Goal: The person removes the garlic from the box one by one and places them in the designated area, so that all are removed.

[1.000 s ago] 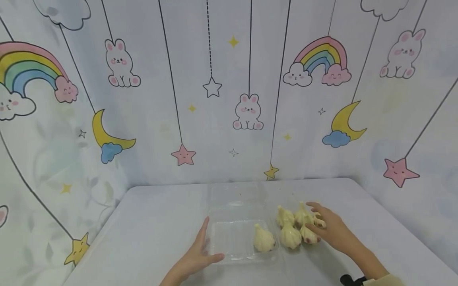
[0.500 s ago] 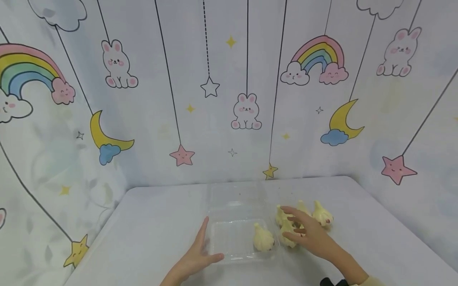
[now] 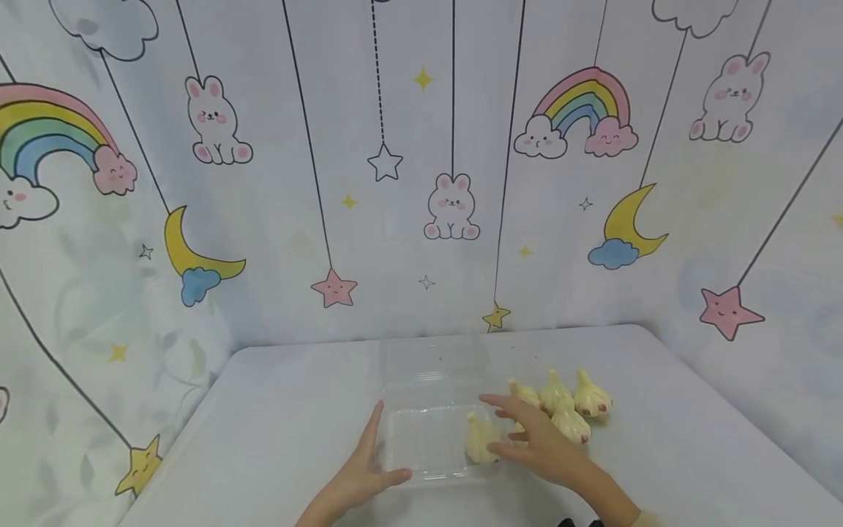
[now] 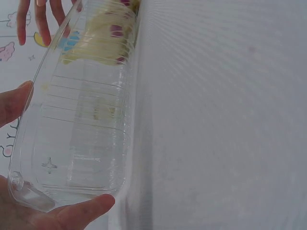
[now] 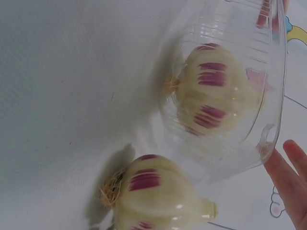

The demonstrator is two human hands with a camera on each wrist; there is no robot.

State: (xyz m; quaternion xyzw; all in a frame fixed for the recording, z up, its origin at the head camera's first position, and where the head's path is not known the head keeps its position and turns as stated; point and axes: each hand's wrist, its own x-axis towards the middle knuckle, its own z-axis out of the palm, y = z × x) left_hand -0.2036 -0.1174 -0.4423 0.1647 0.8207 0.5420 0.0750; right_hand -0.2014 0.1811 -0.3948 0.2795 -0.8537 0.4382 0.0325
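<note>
A clear plastic box [image 3: 421,468] stands on the table with its lid [image 3: 428,362] folded back. One garlic bulb [image 3: 481,443], pale with purple streaks [image 5: 211,79], lies in its right end. My left hand [image 3: 358,468] rests against the box's left end, thumb along the front and fingers spread along the side. My right hand [image 3: 543,446] is at the right end, palm facing left, fingers spread and holding nothing; in the right wrist view its fingertips [image 5: 271,160] touch the box's rim. Another garlic bulb [image 5: 158,196] lies just outside, partly hidden by this hand in the head view.
Several more garlic bulbs [image 3: 569,417] sit grouped on the white table [image 3: 276,424], right of the box. Behind the table hangs a cloth [image 3: 369,95] printed with rabbits, stars and rainbows. Tiny specks dot the table near the lid.
My right hand has moved left from over the loose garlic bulbs to the box's right end, uncovering the bulbs at the right. My left hand and the box have stayed in place.
</note>
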